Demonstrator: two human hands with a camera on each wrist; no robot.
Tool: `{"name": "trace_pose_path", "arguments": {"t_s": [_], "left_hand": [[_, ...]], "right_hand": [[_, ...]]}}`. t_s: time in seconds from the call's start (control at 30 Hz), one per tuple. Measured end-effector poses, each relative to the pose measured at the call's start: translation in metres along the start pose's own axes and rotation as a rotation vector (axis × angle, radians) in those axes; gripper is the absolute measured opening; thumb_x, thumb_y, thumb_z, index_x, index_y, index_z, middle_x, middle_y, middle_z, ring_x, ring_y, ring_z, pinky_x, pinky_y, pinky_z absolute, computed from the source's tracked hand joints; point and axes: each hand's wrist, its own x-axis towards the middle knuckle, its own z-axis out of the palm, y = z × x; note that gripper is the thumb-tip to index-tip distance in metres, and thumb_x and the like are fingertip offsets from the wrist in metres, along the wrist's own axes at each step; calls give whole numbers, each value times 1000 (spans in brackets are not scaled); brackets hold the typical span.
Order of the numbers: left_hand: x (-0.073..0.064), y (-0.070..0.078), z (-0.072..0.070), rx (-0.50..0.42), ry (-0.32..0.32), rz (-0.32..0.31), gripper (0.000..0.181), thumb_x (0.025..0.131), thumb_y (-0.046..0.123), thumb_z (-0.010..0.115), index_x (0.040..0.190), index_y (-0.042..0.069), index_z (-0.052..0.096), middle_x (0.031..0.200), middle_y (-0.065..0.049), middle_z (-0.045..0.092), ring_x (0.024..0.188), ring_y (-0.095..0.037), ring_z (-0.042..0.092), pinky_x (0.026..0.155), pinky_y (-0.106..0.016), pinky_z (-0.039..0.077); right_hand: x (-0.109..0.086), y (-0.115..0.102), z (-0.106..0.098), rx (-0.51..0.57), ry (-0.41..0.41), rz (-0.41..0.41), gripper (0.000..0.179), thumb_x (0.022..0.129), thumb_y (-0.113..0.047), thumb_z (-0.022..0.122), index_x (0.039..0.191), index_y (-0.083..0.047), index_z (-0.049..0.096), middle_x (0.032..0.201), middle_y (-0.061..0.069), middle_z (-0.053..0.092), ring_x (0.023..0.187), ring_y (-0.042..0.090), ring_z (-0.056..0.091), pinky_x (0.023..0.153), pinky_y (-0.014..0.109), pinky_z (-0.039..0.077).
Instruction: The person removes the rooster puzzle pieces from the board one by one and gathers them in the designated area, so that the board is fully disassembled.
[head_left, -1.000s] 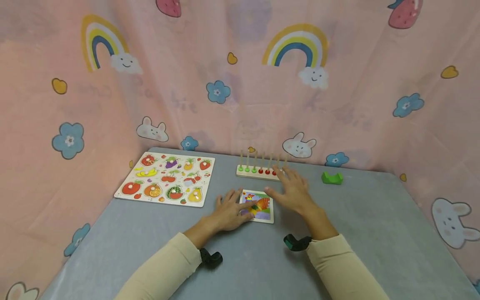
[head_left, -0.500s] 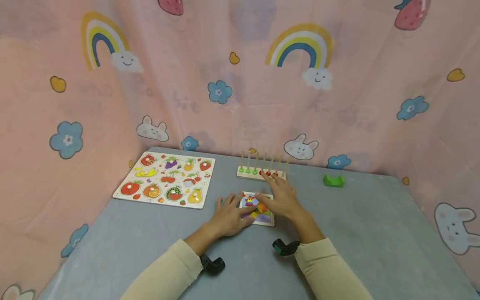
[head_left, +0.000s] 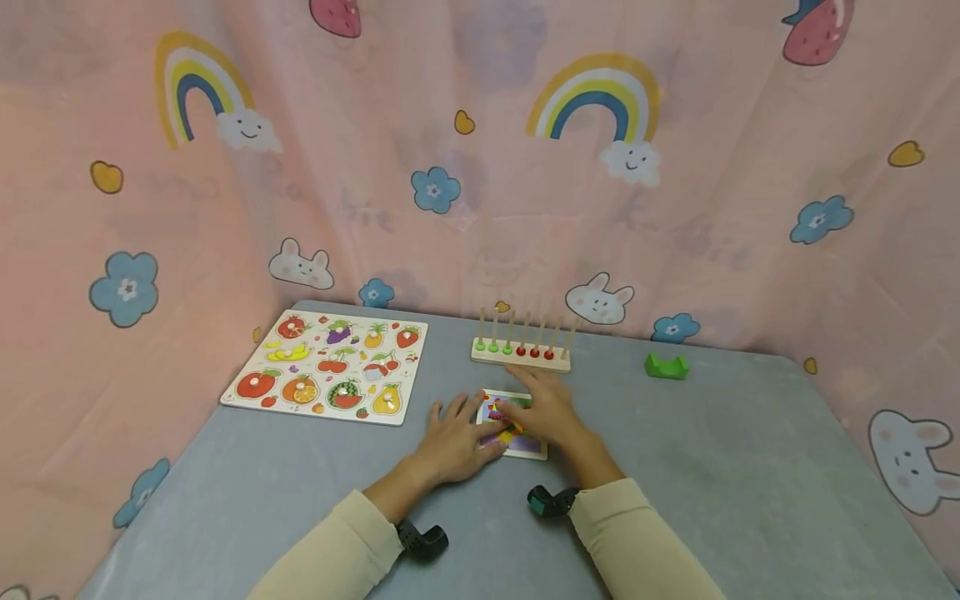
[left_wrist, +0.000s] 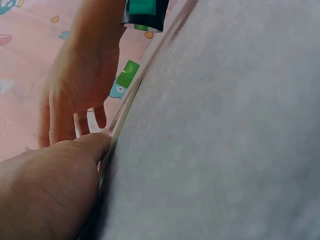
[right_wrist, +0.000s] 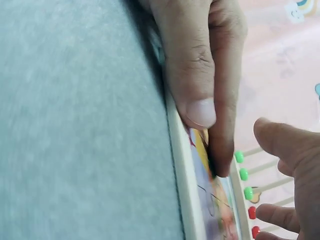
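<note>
A small framed jigsaw puzzle (head_left: 527,447) with a bright bird picture lies on the grey table. Its light rim shows near the middle of the right wrist view. My left hand (head_left: 452,444) rests at its left side with the fingers spread; thumb and forefinger reach across the picture. Over the puzzle's right half is my right hand (head_left: 552,410), fingers extended and thumb out toward the middle of the picture. Much of the picture is hidden under both hands. From the right wrist, the left thumb (right_wrist: 200,107) and a straight finger press close along the puzzle's rim.
Behind the puzzle stands a wooden peg rack (head_left: 555,364) with green and red beads. A fruit peg board (head_left: 352,404) lies to the left. To the right rests a green notched block (head_left: 666,367). A pink patterned cloth (head_left: 495,242) hangs behind the table.
My right hand has come left and nearer, from beside the bead rack to over the puzzle, covering more of its picture. My left hand stays nearly in place on it.
</note>
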Motion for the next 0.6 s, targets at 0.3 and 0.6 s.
{"name": "trace_pose_path", "arguments": {"t_s": [0.3, 0.6], "left_hand": [[-1, 0, 0, 12, 1, 6, 45, 96, 56, 44, 137, 40, 54, 154, -10, 29, 138, -38, 25, 101, -67, 15], [-2, -1, 1, 32, 13, 11, 45, 96, 55, 44, 134, 36, 59, 154, -9, 29, 137, -38, 28, 101, -67, 17]], "right_hand": [[3, 0, 11, 61, 2, 37, 55, 87, -31, 71, 137, -12, 55, 136, 16, 52, 124, 43, 42, 97, 67, 26], [5, 0, 24, 76, 33, 105, 40, 83, -35, 72, 118, -17, 69, 131, 11, 55, 118, 37, 44, 95, 61, 25]]}}
